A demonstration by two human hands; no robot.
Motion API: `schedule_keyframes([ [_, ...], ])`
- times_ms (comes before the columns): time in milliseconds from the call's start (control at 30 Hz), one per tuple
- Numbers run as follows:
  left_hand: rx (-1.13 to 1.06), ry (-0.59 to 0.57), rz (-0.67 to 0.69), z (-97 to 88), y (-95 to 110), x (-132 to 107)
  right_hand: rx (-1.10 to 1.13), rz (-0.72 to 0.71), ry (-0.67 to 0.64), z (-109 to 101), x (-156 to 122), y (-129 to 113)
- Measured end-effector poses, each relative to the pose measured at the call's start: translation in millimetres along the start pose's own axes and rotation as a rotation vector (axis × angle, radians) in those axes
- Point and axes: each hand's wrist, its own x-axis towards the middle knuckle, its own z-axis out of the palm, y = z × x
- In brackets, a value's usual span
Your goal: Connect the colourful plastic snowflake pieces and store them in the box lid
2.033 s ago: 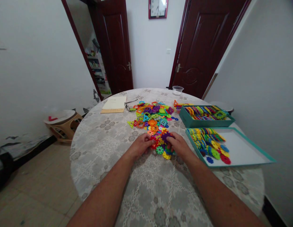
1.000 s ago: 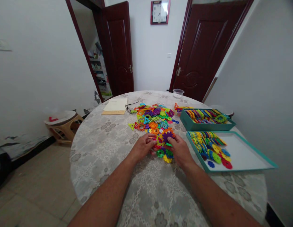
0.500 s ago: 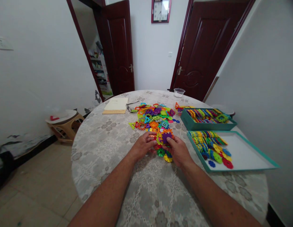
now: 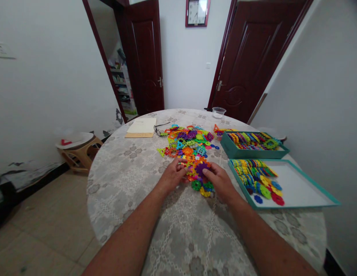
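My right hand (image 4: pixel 220 180) pinches a toothed purple plastic piece (image 4: pixel 200 169) with orange toothed pieces round it, the thumb lying on its face. At its left edge, the curled fingers of my left hand (image 4: pixel 174 174) close on small yellowish interlocking plastic pieces, partly hidden by the fingertips. Beneath the hands lie loose gear-shaped discs, among them a green disc (image 4: pixel 196 185) and a yellow disc (image 4: pixel 205 192). Just beyond the hands spreads a heap of bright toothed plastic pieces (image 4: pixel 186 135).
To the right stand a green box (image 4: pixel 238 153) packed with rows of pieces and a shallow lid (image 4: pixel 305 188) with more discs. Eyeglasses (image 4: pixel 159 130) and a paper pad (image 4: pixel 141 125) lie at the left rear. A clear bowl (image 4: pixel 218 112) stands at the far edge.
The purple piece has turned and tilted in my right hand, showing more orange around it. My left fingers have shifted slightly left along its edge.
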Motion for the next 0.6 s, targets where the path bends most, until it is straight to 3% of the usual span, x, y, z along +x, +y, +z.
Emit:
schedule_keyframes([
  [67,0.001,-0.044,0.014,-0.7,0,-1,-0.184,-0.078,-0.084,-5,-1,-3],
  [167,-0.008,-0.112,0.010,-1.9,-2,-1,-0.376,-0.189,-0.046,-5,-3,-4],
  [300,-0.007,-0.178,0.021,-5.4,-8,1,-0.450,-0.195,0.004,-2,-3,-2],
  [500,0.091,-0.352,0.038,-20.8,0,-2,-0.560,-0.268,-0.078,0,-7,-4],
  [600,0.221,-0.377,0.102,-31.3,11,-8,-0.576,-0.245,-0.129,9,-16,-8],
])
